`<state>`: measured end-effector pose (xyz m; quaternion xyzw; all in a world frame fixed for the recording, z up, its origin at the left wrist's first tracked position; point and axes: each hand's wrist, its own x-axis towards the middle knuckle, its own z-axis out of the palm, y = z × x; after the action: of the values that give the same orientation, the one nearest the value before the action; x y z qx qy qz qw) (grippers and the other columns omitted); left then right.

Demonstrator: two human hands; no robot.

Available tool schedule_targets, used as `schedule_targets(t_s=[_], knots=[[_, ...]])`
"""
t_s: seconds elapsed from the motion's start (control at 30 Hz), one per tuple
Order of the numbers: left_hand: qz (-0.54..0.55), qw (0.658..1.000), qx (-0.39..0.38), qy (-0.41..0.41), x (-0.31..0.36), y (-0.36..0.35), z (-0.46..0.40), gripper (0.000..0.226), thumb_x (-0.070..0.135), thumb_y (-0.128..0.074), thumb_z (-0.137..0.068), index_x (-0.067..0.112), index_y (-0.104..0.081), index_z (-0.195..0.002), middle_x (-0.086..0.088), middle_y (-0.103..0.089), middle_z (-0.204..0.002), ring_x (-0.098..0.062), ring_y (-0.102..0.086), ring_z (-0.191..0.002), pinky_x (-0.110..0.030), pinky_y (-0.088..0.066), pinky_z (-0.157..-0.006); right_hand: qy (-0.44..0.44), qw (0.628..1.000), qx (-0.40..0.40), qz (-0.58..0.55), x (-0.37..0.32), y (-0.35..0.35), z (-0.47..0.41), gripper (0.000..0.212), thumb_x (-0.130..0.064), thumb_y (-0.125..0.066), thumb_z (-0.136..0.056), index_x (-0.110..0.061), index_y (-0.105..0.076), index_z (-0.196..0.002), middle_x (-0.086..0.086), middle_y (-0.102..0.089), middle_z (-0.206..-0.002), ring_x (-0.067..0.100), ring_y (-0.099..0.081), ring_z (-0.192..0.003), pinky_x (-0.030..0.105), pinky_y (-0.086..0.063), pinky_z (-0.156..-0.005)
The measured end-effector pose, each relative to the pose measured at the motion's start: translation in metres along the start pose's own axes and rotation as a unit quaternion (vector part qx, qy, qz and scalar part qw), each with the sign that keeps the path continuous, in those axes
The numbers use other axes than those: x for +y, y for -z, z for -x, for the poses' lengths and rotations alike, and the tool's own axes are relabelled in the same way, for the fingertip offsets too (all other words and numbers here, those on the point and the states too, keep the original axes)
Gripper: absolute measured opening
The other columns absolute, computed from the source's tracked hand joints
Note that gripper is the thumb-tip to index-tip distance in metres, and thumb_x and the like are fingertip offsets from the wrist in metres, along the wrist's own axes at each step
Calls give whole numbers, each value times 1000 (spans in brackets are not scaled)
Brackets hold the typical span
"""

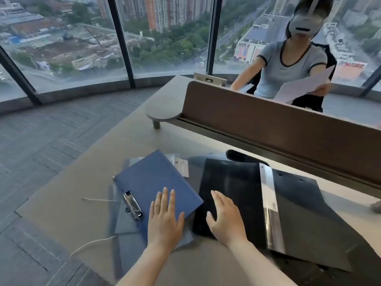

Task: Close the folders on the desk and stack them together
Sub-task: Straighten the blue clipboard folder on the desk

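— Pressing down flat is where I am now: my left hand lies spread, fingers straight, on the near corner of the blue folder, and my right hand lies spread the same way on the left leaf of the black folder. Neither hand grips anything.

— Is the black one shut?

— No. Beyond my right hand its clear spine strip runs down the middle, and the other leaf spreads away to the right on the tabletop. The blue one under my left palm looks closed, with its metal clip just left of my fingers and pale plastic sleeves poking out beneath it.

— So how would you close it well?

— I judge it best to hold the blue folder still with the left palm, slip the right fingers under the near leaf's free edge, and swing it over the spine until the edges meet. The covers look smooth, so a flat hand could slide them. A thin white cord lies further left; I would keep it out of the stack.
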<state>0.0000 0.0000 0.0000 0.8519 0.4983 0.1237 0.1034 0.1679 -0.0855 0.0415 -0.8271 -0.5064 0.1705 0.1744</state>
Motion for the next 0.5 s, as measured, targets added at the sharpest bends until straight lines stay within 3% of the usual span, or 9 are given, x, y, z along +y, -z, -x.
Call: schedule_targets(t_s=[0.1,0.23,0.33,0.5], knots=[[22,995,-28,94,-18,-6,4,73,41,-56,-92,12,-28,-153,-15,-24,-160,-36,-23,-148,-48,-25,-118,-24,998,-58,-9,-8,-18,-11,64,-33,-46,-93,-22,-26,-153,-5,-26,-160,14,-24,-145,33,-28,-117],[49,973,-79,212,-41,-13,6,76,45,-45,-97,14,-9,-156,-20,-8,-163,-34,-9,-150,-41,-13,-122,-79,987,-137,-31,-19,-37,-26,65,-29,-44,-95,-22,-20,-154,-4,-14,-163,19,-19,-147,39,-30,-114],[85,952,-94,278,-55,-13,3,78,43,-49,-95,13,-9,-156,-23,-11,-161,-37,-15,-147,-41,-18,-120,-100,981,-155,-56,-22,-47,-41,67,-27,-45,-94,-22,-17,-155,-3,-13,-163,20,-17,-148,41,-32,-113],[158,916,-90,356,-68,-11,-7,78,36,-54,-93,12,-14,-155,-17,-25,-158,-37,-25,-141,-45,-27,-113,-126,978,-145,-77,-30,-59,-60,65,-28,-47,-95,-20,-20,-154,0,-31,-155,22,-32,-139,40,-40,-106]])
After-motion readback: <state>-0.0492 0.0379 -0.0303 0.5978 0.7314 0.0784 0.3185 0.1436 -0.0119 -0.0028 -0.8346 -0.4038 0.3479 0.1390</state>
